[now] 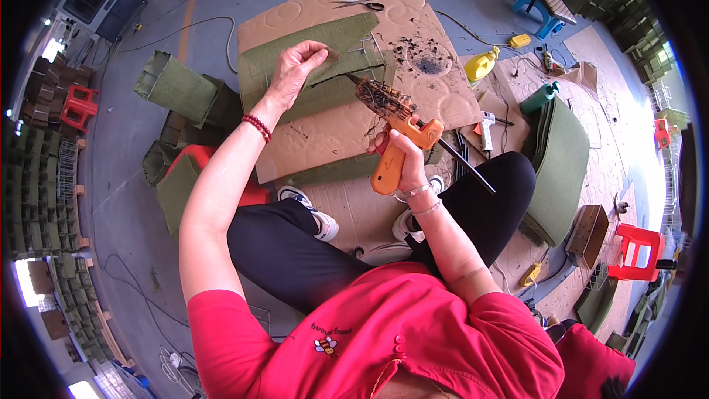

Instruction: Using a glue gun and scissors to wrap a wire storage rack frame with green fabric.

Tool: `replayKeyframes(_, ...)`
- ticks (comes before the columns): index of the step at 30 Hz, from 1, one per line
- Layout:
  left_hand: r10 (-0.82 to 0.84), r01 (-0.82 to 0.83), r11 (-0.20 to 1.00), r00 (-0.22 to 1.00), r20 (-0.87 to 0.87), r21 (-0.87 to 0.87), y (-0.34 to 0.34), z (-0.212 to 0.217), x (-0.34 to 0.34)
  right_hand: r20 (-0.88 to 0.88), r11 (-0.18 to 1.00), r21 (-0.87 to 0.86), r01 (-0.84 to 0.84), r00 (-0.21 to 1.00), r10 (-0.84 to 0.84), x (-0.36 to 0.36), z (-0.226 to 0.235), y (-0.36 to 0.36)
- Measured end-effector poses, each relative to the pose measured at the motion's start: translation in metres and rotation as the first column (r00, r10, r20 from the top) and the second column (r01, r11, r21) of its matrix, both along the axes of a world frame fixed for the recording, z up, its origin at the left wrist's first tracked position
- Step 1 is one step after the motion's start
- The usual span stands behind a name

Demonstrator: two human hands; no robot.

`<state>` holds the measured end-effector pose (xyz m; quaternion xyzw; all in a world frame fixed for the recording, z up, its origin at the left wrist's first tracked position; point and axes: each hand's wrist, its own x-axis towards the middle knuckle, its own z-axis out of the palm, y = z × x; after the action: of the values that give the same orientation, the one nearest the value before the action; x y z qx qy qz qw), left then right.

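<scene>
My right hand [405, 165] grips the handle of an orange hot glue gun [422, 133]. Dark residue coats the gun's front, and a long black glue stick [473, 168] juts from its back. Its tip points at a green felt-like panel [295, 37] lying on the cardboard [310, 144] before me. Above that panel, my left hand [297, 68] is closed in a pinch; whatever its fingers hold, if anything, I cannot make out. Thin metal wire [367, 48] shows at the panel's right end.
Black-handled scissors [362, 3] lie at the cardboard's far edge, with black glue crumbs [427, 59] to the right. Beyond are a yellow bottle [481, 64], a green bottle [540, 97], a white glue gun [486, 131] and stacked green sheets [565, 155]. Green boxes [176, 87] stand left.
</scene>
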<state>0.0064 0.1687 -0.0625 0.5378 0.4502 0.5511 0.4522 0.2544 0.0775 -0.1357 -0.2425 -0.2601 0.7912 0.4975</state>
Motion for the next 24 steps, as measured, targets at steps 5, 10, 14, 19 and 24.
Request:
replayKeyframes(5,-0.013,0.012,1.0,0.999,-0.051,-0.027,0.004,0.007,-0.001,-0.005,1.0,-0.012,-0.016,1.0,0.016,-0.008,0.004,-0.002)
replayKeyframes(10,-0.028,0.026,0.999,0.999,-0.044,-0.044,0.004,0.012,-0.001,-0.071,0.998,-0.04,-0.039,0.997,0.036,-0.012,0.003,-0.003)
replayKeyframes(14,-0.041,0.037,0.997,0.997,-0.059,-0.064,0.004,0.015,-0.002,-0.04,0.999,-0.027,-0.039,0.998,0.038,-0.013,0.001,-0.003)
replayKeyframes(19,-0.06,0.057,0.996,0.997,-0.039,-0.073,0.003,0.014,-0.005,-0.037,0.999,-0.038,-0.029,0.999,0.027,-0.012,-0.005,-0.001)
replayKeyframes(24,-0.058,0.055,0.996,0.998,-0.031,-0.076,0.002,0.016,-0.001,-0.057,0.999,-0.046,-0.028,0.998,0.025,-0.01,-0.005,0.0)
